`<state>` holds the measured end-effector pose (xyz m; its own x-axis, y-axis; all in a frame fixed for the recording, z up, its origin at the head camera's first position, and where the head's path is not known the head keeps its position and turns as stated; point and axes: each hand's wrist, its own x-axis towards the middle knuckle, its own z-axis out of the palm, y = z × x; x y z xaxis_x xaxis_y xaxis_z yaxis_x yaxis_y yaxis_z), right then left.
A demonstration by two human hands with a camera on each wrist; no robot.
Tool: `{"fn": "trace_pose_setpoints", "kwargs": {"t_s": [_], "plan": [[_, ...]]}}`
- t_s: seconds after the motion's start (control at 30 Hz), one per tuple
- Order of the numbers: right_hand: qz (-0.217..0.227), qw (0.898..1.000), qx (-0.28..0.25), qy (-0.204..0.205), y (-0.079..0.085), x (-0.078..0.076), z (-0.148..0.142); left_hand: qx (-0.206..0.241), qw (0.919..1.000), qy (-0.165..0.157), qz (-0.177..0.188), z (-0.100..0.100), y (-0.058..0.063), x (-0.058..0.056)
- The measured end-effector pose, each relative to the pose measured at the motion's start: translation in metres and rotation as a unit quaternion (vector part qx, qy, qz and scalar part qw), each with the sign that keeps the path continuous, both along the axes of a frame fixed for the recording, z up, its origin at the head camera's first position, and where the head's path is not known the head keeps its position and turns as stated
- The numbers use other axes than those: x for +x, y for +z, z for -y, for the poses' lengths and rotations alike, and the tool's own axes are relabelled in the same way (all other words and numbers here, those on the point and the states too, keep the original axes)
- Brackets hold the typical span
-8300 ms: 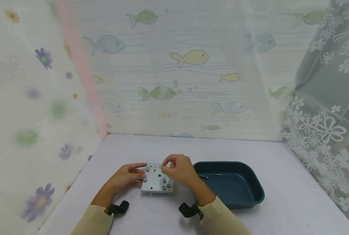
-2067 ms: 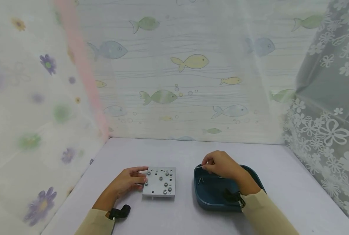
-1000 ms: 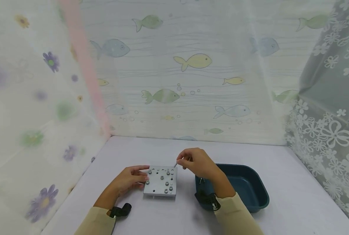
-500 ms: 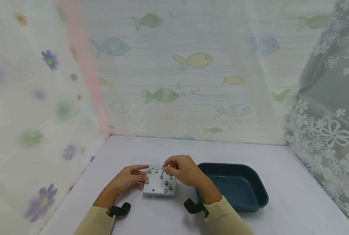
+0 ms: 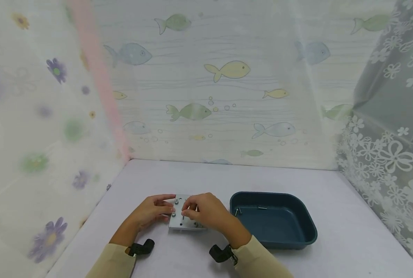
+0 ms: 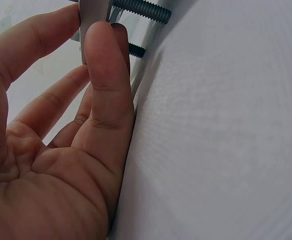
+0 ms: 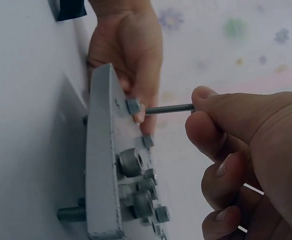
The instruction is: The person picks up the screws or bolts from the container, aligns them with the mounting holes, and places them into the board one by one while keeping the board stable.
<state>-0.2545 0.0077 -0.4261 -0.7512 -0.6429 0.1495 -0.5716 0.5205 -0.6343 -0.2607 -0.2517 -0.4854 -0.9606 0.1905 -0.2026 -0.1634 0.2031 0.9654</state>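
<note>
A silver metal plate (image 5: 176, 224) with several socket-head screws and open holes lies on the table. Threaded bolt ends (image 6: 147, 11) stick out beneath it. My left hand (image 5: 153, 209) holds the plate by its left edge, with fingertips at the side. Above the plate, my right hand (image 5: 206, 210) pinches a thin screw (image 7: 168, 108) between thumb and forefinger; its upper end is hidden in the grip. In the right wrist view the screw's free end points toward the face of the plate, near a small screw head (image 7: 133, 105). My right hand covers the plate's right part in the head view.
A dark blue tray (image 5: 279, 243) stands to the right, with loose screws (image 5: 238, 211) at its left side and a small metal piece (image 5: 262, 208) near its back wall. White cloth covers the table (image 5: 345, 231); printed curtains (image 5: 227, 127) hang around it.
My right hand has gone from the tray back to the plate with a thin screw, then shifted left and nearer across the plate. One more screw sits in the plate than 8.3 seconds ago.
</note>
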Motion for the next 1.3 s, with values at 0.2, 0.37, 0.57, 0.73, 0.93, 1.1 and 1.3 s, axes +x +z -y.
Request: {"fn": "trace_pose_setpoints", "kwargs": {"t_s": [0.2,0.37,0.57,0.73,0.93,1.1,1.3], "plan": [[-0.012,1.000,0.011,0.004,-0.006,0.003,0.006,0.000,1.0000,-0.004,0.000,0.001,0.000,0.001],[-0.029,0.999,0.032,-0.002,-0.010,0.006,0.011,-0.003,1.0000,-0.005,-0.004,0.001,-0.001,0.001],[-0.028,0.999,0.045,-0.002,-0.014,0.007,0.013,-0.004,1.0000,-0.006,-0.005,0.002,-0.003,0.000],[-0.035,0.998,0.053,0.004,-0.018,0.008,0.015,-0.004,0.9999,-0.007,-0.008,0.002,-0.003,0.000],[-0.065,0.995,0.073,0.009,-0.018,0.008,0.015,0.014,0.9998,-0.011,-0.002,0.002,-0.002,0.000],[-0.088,0.992,0.085,0.018,-0.017,0.008,0.015,0.016,0.9998,-0.012,-0.001,0.002,-0.002,0.000],[-0.089,0.993,0.078,0.011,-0.020,0.007,0.015,0.014,0.9998,-0.011,-0.001,0.002,-0.002,0.000]]}}
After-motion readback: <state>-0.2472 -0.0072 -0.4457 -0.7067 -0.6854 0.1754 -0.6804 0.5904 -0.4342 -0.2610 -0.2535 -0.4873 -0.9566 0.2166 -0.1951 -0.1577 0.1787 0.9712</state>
